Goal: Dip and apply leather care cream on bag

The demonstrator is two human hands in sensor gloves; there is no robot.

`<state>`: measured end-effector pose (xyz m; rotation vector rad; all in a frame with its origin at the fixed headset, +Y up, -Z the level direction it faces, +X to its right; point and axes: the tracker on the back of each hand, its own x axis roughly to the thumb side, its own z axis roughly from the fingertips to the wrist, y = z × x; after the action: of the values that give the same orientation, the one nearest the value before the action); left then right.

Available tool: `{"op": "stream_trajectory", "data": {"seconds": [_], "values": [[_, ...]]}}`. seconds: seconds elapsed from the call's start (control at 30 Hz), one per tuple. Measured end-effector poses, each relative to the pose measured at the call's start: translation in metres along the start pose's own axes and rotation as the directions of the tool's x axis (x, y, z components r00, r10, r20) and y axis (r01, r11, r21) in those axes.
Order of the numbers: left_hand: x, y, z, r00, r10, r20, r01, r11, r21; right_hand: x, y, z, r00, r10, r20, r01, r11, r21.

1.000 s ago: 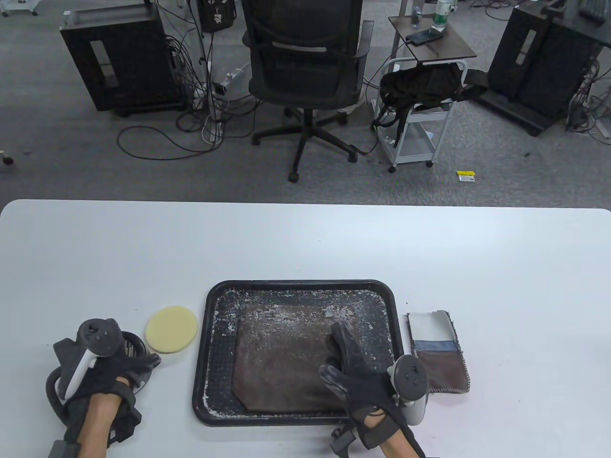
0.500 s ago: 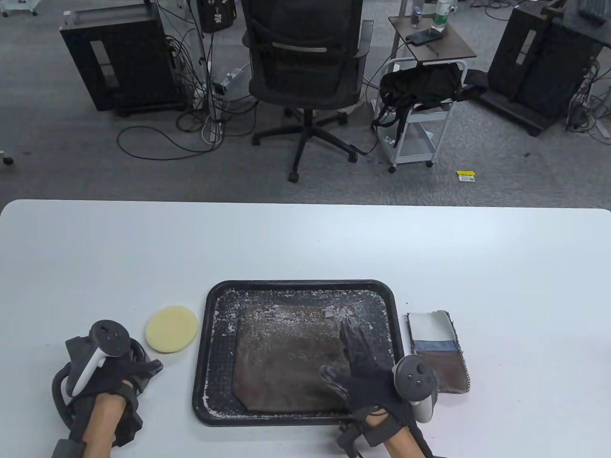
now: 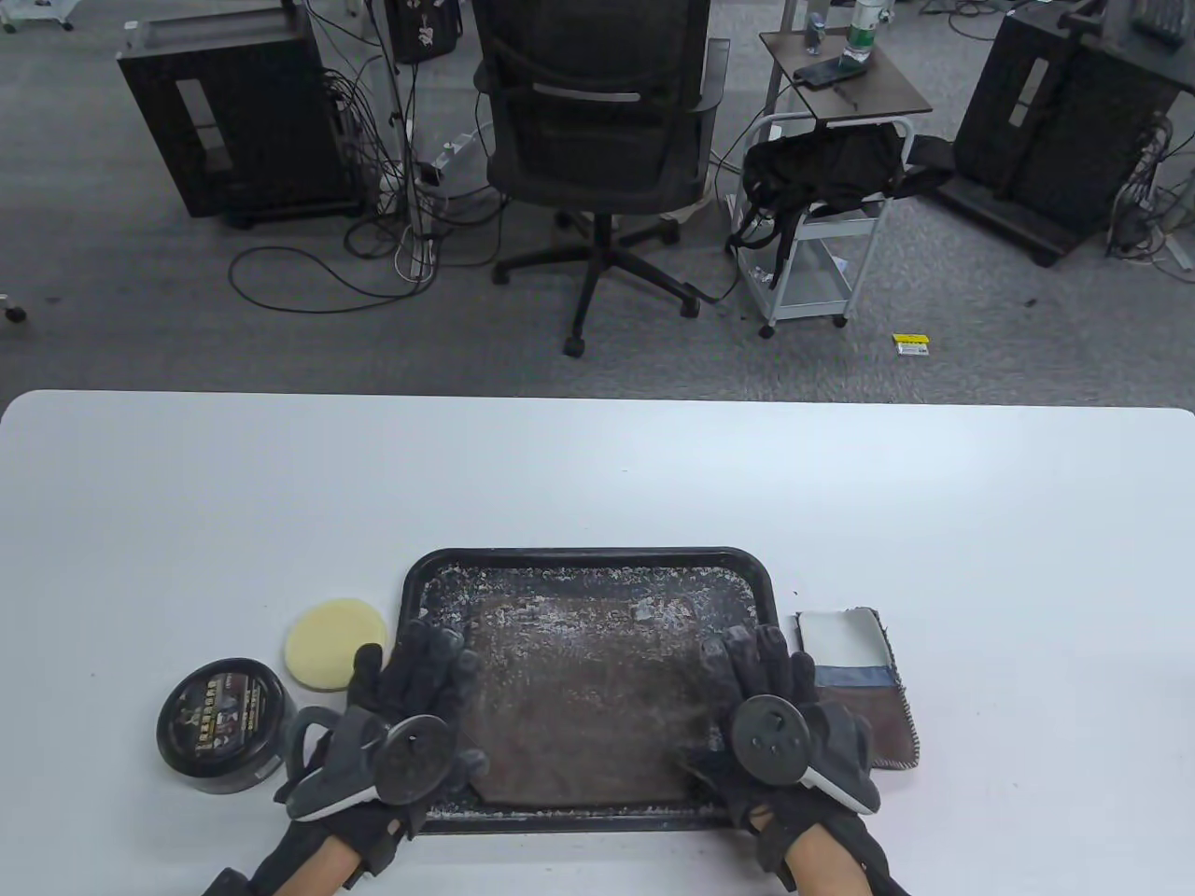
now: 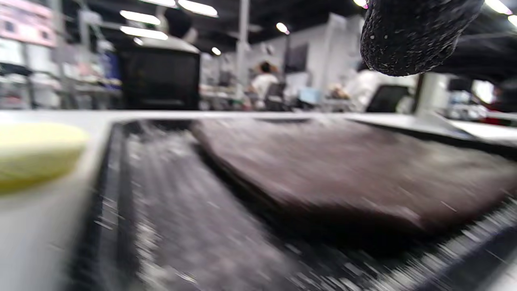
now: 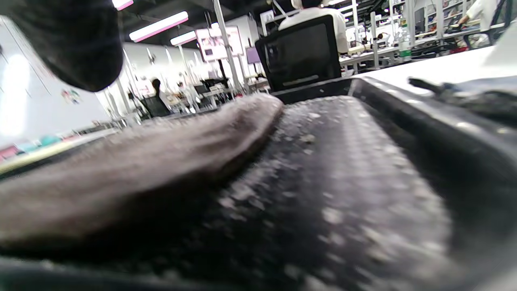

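A brown leather bag (image 3: 579, 700) lies flat in a black tray (image 3: 588, 560) speckled with white residue. My left hand (image 3: 420, 681) lies palm down over the tray's left side, fingers spread, holding nothing. My right hand (image 3: 761, 667) lies palm down over the tray's right side, fingers extended, also empty. A black round cream tin (image 3: 222, 723) with its lid on stands left of the tray. A yellow round sponge (image 3: 327, 644) lies behind it. The left wrist view shows the bag (image 4: 343, 173), the tray (image 4: 161, 226) and the sponge (image 4: 32, 153); the right wrist view shows the bag (image 5: 141, 161) and the tray (image 5: 363, 161).
A folded cloth swatch (image 3: 859, 691) in white, blue and brown lies right of the tray, beside my right hand. The white table (image 3: 597, 467) stretches beyond the tray. An office chair (image 3: 597, 121) and a cart (image 3: 822, 215) stand on the floor behind.
My left hand left the cream tin and moved right to the tray's left side, uncovering the tin. My right hand slid from the bag's middle to the tray's right side.
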<state>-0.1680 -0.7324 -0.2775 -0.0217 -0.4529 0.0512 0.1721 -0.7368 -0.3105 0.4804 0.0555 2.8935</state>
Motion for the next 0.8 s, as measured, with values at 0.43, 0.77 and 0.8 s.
{"op": "stream_trajectory", "data": {"seconds": [0.43,0.77,0.8], "values": [[0.019,-0.019,-0.016,0.992,-0.029,0.122,0.042,0.993,-0.108,0.004,0.004,-0.001,0.996,0.085,0.017,-0.086,0.995,0.051],[-0.007,-0.026,-0.016,0.995,0.082,0.052,-0.075,0.989,-0.130,0.007,0.001,0.000,0.999,0.033,0.041,-0.035,0.998,0.046],[-0.010,-0.026,-0.016,0.995,0.091,0.043,-0.085,0.988,-0.128,0.007,0.001,0.000,0.999,0.031,0.043,-0.033,0.998,0.045]]}}
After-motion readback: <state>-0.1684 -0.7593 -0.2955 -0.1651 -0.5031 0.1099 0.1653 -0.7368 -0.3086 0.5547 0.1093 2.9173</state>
